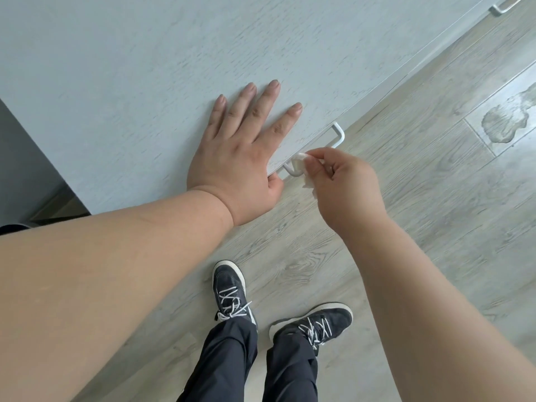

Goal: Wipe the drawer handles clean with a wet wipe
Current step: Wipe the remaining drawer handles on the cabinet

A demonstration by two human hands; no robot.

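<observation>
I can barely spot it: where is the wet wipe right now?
In the head view, the wet wipe is pinched in the right hand, pressed on the near end of the white drawer handle, beside the left hand.

Bare forearms (121,274) — dark trousers (232,361), white-laced dark sneakers (230,288).

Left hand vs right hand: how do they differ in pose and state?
The left hand lies flat on the cabinet top with fingers straight and spread; the right hand has its fingers curled. The left hand holds nothing; the right hand pinches a white wet wipe against the near end of the white drawer handle. Both are bare, near that handle.
</observation>
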